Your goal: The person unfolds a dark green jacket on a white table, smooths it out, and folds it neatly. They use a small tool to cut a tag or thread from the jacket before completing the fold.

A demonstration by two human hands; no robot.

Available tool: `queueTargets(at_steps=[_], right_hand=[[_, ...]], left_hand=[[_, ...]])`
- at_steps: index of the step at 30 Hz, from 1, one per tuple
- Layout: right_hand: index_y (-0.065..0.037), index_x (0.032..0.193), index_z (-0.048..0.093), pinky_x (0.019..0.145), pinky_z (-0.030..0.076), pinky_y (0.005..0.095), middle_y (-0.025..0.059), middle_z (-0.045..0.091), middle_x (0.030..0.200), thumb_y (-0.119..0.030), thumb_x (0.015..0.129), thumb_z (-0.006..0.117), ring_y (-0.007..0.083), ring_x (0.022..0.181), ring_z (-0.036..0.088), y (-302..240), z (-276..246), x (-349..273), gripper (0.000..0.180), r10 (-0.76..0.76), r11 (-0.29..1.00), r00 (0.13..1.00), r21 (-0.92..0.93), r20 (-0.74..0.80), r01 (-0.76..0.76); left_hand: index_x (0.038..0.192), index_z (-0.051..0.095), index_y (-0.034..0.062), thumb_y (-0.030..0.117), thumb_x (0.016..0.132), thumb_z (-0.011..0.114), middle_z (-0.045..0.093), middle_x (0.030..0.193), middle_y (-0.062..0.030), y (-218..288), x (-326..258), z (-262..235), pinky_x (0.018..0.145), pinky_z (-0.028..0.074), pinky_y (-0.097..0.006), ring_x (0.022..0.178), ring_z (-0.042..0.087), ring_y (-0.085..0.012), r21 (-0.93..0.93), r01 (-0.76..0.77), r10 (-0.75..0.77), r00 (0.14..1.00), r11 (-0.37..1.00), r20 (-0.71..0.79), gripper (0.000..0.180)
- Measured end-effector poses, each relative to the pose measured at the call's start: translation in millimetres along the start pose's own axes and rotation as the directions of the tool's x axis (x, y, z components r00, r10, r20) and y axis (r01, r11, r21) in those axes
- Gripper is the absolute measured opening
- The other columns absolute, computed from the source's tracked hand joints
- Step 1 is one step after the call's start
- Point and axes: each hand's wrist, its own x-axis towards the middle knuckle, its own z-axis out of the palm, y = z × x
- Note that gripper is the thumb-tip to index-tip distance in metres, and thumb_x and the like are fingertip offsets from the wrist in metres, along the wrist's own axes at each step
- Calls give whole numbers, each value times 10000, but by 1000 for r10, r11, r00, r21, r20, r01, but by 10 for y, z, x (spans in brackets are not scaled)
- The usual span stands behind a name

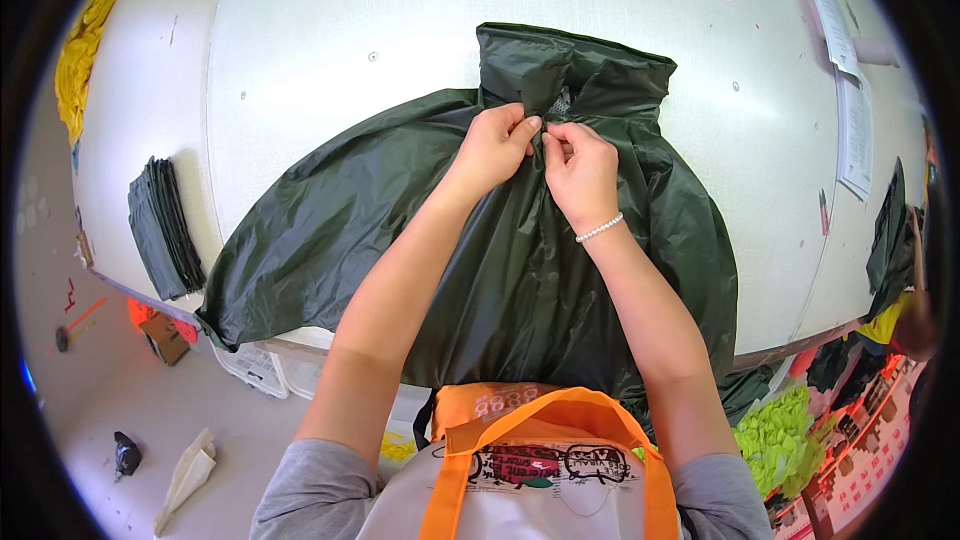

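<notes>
A dark green, shiny jacket-like garment [350,200] lies spread on the white table, its stand-up collar [575,55] pointing away from me. At the base of the collar, my left hand [495,148] pinches the front edge of the fabric between thumb and fingers. Right beside it, my right hand [580,172], with a beaded bracelet [600,228] at the wrist, pinches the other side of the front opening. The fingertips of both hands nearly touch. Whatever small fastening may sit between them is hidden. A patch of lighter lining shows just above the fingers.
A folded stack of dark green pieces [165,228] lies on the table's left. Yellow fabric [88,45] hangs at the far left edge. Printed sheets [835,30] and a pen [824,212] lie at the right. Lime-green fabric [775,440] is heaped below the table's right side.
</notes>
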Motion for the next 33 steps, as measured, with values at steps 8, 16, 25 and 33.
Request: queueTargets(at_steps=[8, 16, 25, 33], right_hand=[[-7, 1058, 660, 756, 516, 310, 164, 671, 970, -58, 852, 623, 265, 834, 666, -151, -457, -320, 215, 10, 997, 999, 72, 31, -12], [42, 1035, 590, 825, 476, 356, 188, 641, 977, -177, 856, 647, 305, 922, 620, 832, -2640, -871, 289, 477, 789, 853, -530, 210, -311], [-69, 961, 518, 672, 458, 510, 252, 622, 808, -300, 975, 438, 459, 785, 585, 1172, -3231, -65, 245, 176, 481, 984, -871, -19, -102], [-3, 1197, 520, 931, 426, 427, 227, 577, 1171, -195, 955, 474, 379, 1102, 536, 1025, -2690, 178, 313, -294, 593, 938, -805, -182, 29]], left_hand=[[938, 621, 30, 179, 901, 601, 625, 744, -91, 118, -332, -25, 646, 470, -273, 668, 595, -170, 356, -177, 292, 908, 918, -301, 155], [1064, 579, 51, 392, 857, 622, 589, 1168, -133, -592, -975, -1673, 903, 393, -441, 1059, 545, -325, 901, 168, 510, 776, 400, -371, 401], [892, 532, 67, 408, 858, 630, 625, 710, -190, -149, -791, -2135, 599, 450, -458, 711, 608, -409, 806, 210, 379, 798, 553, -468, 356], [1302, 467, 70, 319, 871, 604, 475, 1343, -142, -85, -973, -1387, 1068, 232, -536, 1261, 416, -330, 898, 181, 678, 600, 402, -425, 517]])
